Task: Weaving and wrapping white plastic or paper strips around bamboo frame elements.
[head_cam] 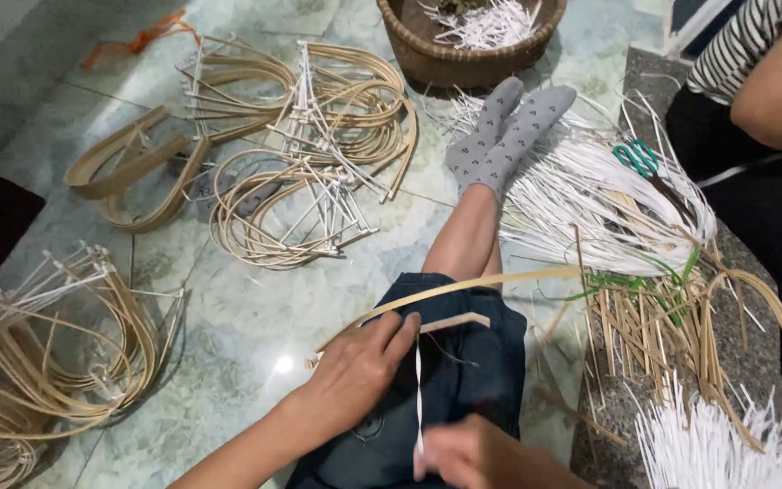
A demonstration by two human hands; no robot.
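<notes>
floor (255, 317): polished green-veined stone tile, glossy, glare spot | bent strip (463, 288): pale split bamboo, smooth, matt | tie (418, 398): white plastic, slick | hoop bundles (309, 136): tan bamboo, matt | basket (463, 56): brown woven wicker, rough | socks (509, 127): grey knit cloth | scissors (637, 158): green plastic handles | shorts (472, 362): dark denim

Left hand (355, 369): pinches a curved bamboo strip (463, 288) over the lap. Right hand (472, 455): grips a white plastic tie (418, 398), held upright. Floor (246, 317): bundles of tied bamboo hoops (300, 163). Beside: loose white ties (590, 199), green scissors (637, 158), woven basket (463, 45).
</notes>
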